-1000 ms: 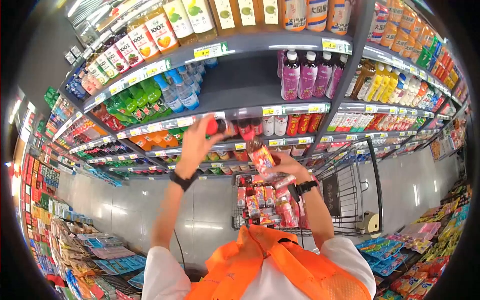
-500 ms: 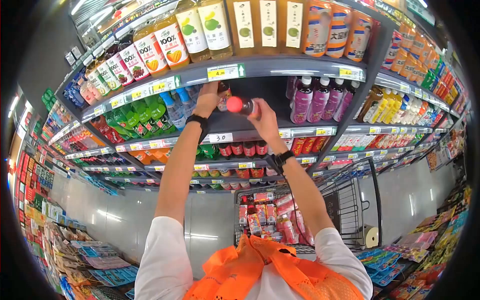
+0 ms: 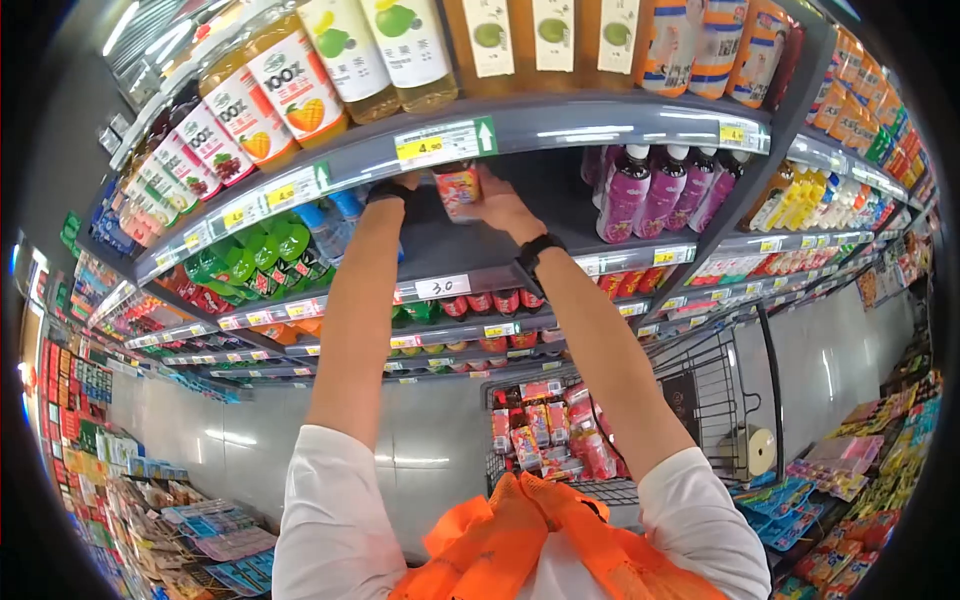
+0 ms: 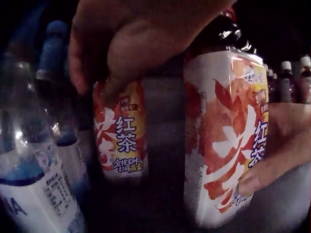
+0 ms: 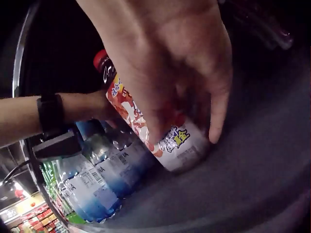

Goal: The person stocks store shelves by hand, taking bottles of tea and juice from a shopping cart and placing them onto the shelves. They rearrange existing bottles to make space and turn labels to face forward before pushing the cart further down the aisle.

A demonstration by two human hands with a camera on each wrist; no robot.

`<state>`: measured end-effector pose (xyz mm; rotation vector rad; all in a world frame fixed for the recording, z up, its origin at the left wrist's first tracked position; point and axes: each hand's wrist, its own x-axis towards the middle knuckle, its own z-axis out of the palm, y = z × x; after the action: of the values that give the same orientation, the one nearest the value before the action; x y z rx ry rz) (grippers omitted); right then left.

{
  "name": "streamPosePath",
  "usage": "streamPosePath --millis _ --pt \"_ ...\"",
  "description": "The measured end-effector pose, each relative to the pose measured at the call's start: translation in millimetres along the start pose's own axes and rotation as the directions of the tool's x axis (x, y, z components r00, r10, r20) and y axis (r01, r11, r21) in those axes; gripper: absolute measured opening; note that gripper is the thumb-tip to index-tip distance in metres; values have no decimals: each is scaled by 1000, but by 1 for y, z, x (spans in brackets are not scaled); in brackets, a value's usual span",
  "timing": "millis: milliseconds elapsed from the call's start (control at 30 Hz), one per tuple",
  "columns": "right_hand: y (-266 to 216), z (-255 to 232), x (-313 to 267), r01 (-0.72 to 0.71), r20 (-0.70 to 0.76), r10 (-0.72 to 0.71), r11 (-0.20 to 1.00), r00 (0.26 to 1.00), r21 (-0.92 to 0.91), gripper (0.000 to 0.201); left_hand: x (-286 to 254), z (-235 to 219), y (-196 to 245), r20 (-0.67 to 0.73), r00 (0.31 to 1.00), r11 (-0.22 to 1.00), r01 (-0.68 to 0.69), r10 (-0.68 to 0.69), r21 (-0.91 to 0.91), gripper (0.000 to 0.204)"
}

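Observation:
Both hands are inside the half-filled shelf bay, each at a red-labelled bottle of tea. My left hand [image 4: 141, 43] grips the top of one tea bottle [image 4: 129, 141], which stands upright on the shelf beside blue-capped water bottles [image 4: 36, 160]; in the head view the shelf edge largely hides this hand. My right hand [image 3: 505, 210] holds a second tea bottle [image 3: 458, 190] by its side, fingers and thumb around the label. This one has a red cap and leans in the right wrist view [image 5: 136, 116], its base low over the dark shelf board [image 5: 243, 160].
Purple-labelled bottles [image 3: 640, 195] stand to the right in the same bay. Above, a shelf edge with price tags [image 3: 440, 145] hangs low over the wrists. A shopping cart [image 3: 690, 385] with several more red-labelled bottles [image 3: 550, 430] stands below, right of centre.
A second ago both hands were lower, with a tea bottle in the right hand above the cart. They have risen into the shelf bay, the right hand moving its bottle inward.

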<state>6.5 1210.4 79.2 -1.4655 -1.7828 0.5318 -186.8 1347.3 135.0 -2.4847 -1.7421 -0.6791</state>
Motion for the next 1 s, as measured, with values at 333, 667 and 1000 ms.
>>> streamPosePath --millis 333,667,1000 --pt "-6 31 29 -153 -28 151 986 988 -63 88 25 -6 -10 14 1000 999 -26 25 26 44" --pt "27 41 79 -18 -7 19 993 1000 121 80 -106 -32 52 -390 865 930 -199 314 308 38" --pt "42 87 114 118 12 -117 978 993 -174 55 -216 36 44 -397 905 969 -215 150 -124 38"
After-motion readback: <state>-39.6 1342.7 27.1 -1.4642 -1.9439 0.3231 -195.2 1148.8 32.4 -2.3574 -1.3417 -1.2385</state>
